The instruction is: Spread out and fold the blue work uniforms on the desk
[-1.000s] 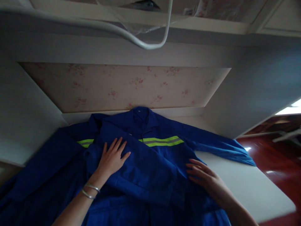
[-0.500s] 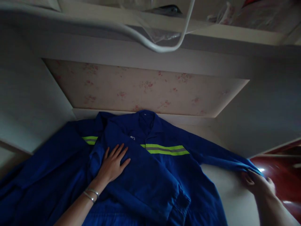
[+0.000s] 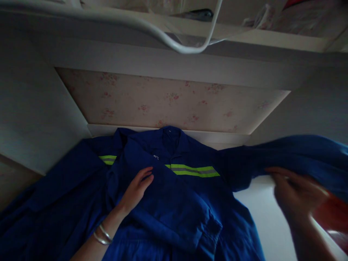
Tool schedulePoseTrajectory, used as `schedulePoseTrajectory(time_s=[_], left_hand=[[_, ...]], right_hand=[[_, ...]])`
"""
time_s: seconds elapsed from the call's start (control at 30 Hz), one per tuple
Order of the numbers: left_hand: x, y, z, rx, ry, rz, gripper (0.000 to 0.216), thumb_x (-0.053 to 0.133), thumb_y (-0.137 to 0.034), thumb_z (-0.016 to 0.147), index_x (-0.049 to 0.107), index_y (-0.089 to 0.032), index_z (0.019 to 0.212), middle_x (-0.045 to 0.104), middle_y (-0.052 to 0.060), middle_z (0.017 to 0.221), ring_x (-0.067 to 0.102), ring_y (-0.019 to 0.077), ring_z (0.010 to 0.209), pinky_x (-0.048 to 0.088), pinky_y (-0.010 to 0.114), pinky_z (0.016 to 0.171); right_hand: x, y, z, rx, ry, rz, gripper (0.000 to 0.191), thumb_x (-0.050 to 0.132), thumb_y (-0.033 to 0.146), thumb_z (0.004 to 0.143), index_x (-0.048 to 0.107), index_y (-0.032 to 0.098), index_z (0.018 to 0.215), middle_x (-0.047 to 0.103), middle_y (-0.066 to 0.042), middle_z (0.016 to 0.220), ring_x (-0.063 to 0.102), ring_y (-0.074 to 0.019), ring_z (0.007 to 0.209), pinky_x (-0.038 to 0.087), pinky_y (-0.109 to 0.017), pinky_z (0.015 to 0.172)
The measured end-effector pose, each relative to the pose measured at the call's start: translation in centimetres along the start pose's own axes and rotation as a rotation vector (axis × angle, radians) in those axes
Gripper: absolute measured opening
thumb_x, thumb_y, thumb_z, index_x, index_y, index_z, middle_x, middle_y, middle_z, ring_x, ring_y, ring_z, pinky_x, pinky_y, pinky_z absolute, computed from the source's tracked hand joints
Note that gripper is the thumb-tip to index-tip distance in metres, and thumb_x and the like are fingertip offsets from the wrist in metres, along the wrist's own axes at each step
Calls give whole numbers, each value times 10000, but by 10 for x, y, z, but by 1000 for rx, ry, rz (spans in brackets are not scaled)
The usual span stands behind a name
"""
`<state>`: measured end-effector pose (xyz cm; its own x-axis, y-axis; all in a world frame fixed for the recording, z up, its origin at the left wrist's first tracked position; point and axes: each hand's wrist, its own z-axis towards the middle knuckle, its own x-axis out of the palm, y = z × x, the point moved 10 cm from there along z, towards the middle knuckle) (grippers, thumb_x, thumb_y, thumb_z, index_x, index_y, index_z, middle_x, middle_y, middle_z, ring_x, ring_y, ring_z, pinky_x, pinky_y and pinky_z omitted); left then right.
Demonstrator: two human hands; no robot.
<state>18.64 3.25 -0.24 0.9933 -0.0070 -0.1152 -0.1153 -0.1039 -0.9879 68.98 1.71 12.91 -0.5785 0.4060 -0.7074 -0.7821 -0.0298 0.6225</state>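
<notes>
A blue work jacket with a yellow-green and grey reflective stripe lies spread out, its collar toward the back wall. One sleeve is folded diagonally across its front, the gathered cuff low on the right. Above that folded sleeve is my left hand, fingers bent a little and apart, holding nothing; a silver bangle circles its wrist. My right hand, smeared by motion, grips the other sleeve from below and holds it raised. Its fingertips are partly hidden by the cloth.
More blue cloth with a collar and stripe spreads to the left. A white shelf edge with a bent white tube overhangs the back. Behind is a flower-patterned panel; side walls stand left and right. Something red and shiny is at the right.
My left hand has lifted from lying flat on the folded sleeve, its fingers curling slightly. My right hand has moved up, raising the outstretched sleeve off the surface.
</notes>
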Motion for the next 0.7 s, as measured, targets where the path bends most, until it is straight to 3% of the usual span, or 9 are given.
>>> schedulePoseTrajectory(time_s=[0.03, 0.1, 0.17, 0.23, 0.3, 0.43, 0.5, 0.6, 0.7], left_hand=[[3, -5, -6, -52, 12, -251, 489, 552, -533, 890, 579, -244, 1284, 511, 100, 1463, 470, 300, 1341, 394, 499, 1110], [6, -13, -18, -161, 27, -641, 528, 486, -586, 903, 559, -239, 1294, 512, 112, 1460, 507, 326, 1306, 472, 538, 1027], [3, -8, -30, -302, 9, -806, 587, 462, -628, 896, 531, -239, 1330, 565, 131, 1402, 569, 339, 1239, 506, 564, 966], [-4, 12, -43, -455, -29, -826, 669, 497, -669, 858, 502, -238, 1370, 636, 142, 1305, 629, 340, 1159, 528, 546, 927], [-13, 39, -56, -575, -83, -774, 707, 598, -637, 816, 487, -238, 1389, 681, 134, 1229, 661, 325, 1109, 543, 489, 908], [-27, 69, -74, -598, -102, -548, 706, 790, -399, 740, 495, -277, 1369, 702, 94, 1201, 669, 291, 1104, 542, 403, 911], [-29, 65, -80, -581, -96, -501, 720, 823, -316, 709, 504, -292, 1354, 706, 82, 1195, 668, 291, 1105, 541, 401, 914], [-21, 49, -88, -609, -69, -629, 729, 830, -237, 678, 521, -251, 1338, 718, 99, 1156, 670, 310, 1100, 537, 419, 936], [-21, 48, -98, -644, -48, -539, 669, 824, -348, 683, 568, -229, 1289, 718, 106, 1155, 659, 333, 1117, 547, 433, 933]], right_hand=[[14, 37, -13, -81, -79, -37, 274, 558, 542, 801, 774, 375, 784, 604, -73, 544, 566, -280, 513, 522, -527, 660], [96, 118, -54, -397, 303, 1, 166, 619, 422, 741, 759, 351, 685, 640, -70, 605, 610, -264, 598, 536, -522, 789], [163, 170, -112, -656, 700, 37, 159, 595, 266, 712, 742, 313, 676, 713, -64, 848, 663, -264, 873, 433, -529, 1030], [200, 183, -156, -740, 976, 94, 212, 547, 162, 679, 725, 277, 684, 705, -26, 1084, 630, -232, 1080, 293, -509, 1154], [217, 170, -168, -663, 1076, 144, 262, 505, 102, 675, 714, 256, 711, 695, 7, 1137, 613, -195, 1136, 243, -478, 1186], [215, 133, -136, -449, 882, 156, 299, 445, 137, 874, 712, 254, 942, 704, -19, 1093, 619, -182, 1113, 303, -456, 1168], [208, 119, -114, -387, 715, 85, 270, 460, 264, 948, 687, 271, 1093, 682, -39, 1182, 596, -222, 1162, 259, -534, 1177], [196, 102, -93, -292, 518, 20, 306, 509, 390, 943, 658, 297, 1194, 661, -50, 1244, 571, -277, 1205, 183, -619, 1177], [176, 77, -94, -87, 436, 158, 336, 548, 490, 905, 687, 288, 1136, 680, -65, 1199, 612, -289, 1137, 388, -544, 1099]])
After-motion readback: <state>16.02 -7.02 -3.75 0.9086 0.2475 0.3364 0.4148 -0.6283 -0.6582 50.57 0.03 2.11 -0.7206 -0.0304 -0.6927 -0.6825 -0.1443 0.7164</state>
